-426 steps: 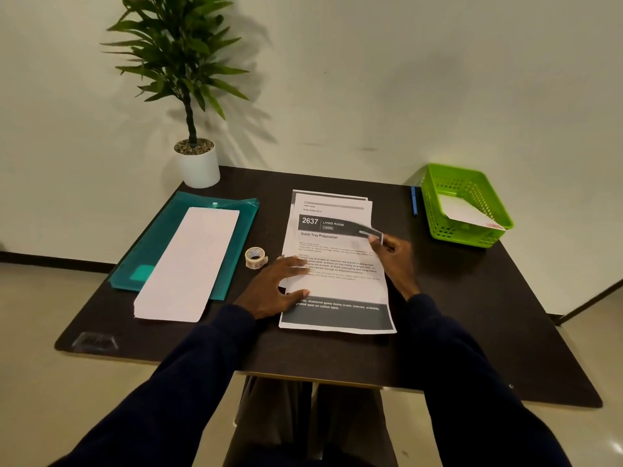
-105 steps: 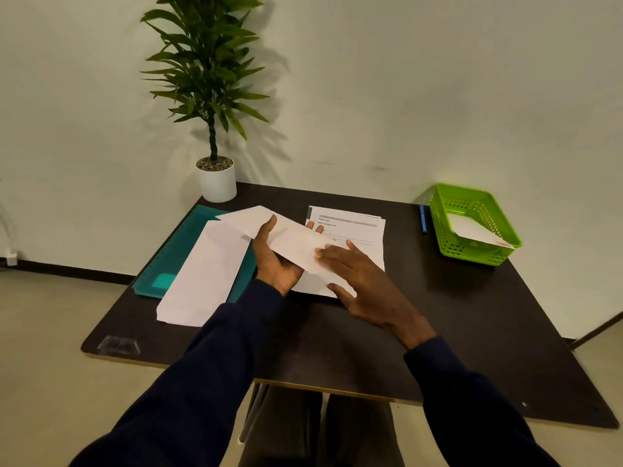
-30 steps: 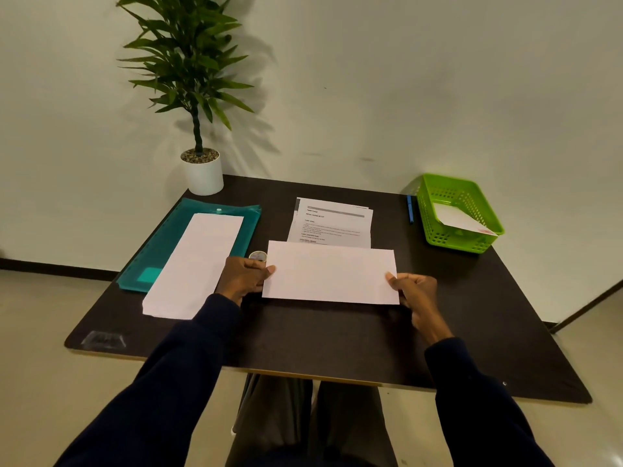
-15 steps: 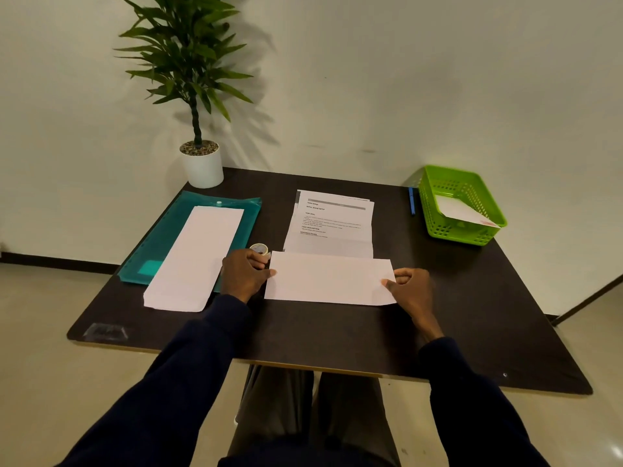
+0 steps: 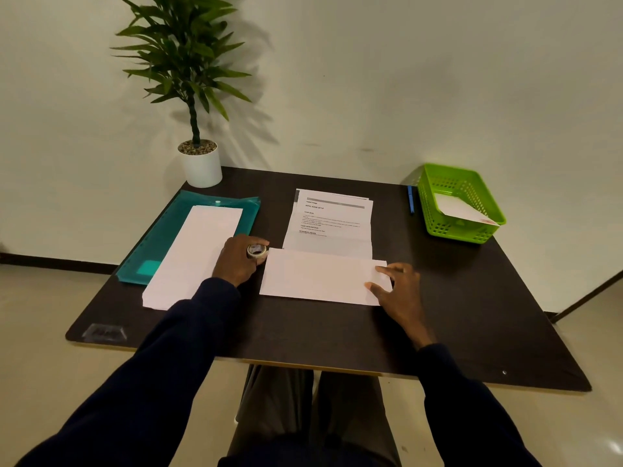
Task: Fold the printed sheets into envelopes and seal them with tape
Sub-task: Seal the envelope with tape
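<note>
A white envelope (image 5: pixel 320 276) lies flat on the dark table (image 5: pixel 303 332) in front of me. My right hand (image 5: pixel 394 288) rests on its right end, fingers spread and pressing it down. My left hand (image 5: pixel 237 259) is just left of the envelope, its fingers closed around a small roll of clear tape (image 5: pixel 257 251). Behind the envelope lies a stack of printed sheets (image 5: pixel 332 220). A pile of blank envelopes (image 5: pixel 192 254) sits on a teal folder (image 5: pixel 168 244) at the left.
A green basket (image 5: pixel 462 210) holding a sealed envelope stands at the back right, with a blue pen (image 5: pixel 410 198) beside it. A potted plant (image 5: pixel 199 163) stands at the back left corner. The table's front edge is close to my lap.
My left hand let go of the envelope's left end and took hold of the tape roll. My right hand shifted from pinching the right edge to pressing on top of it.
</note>
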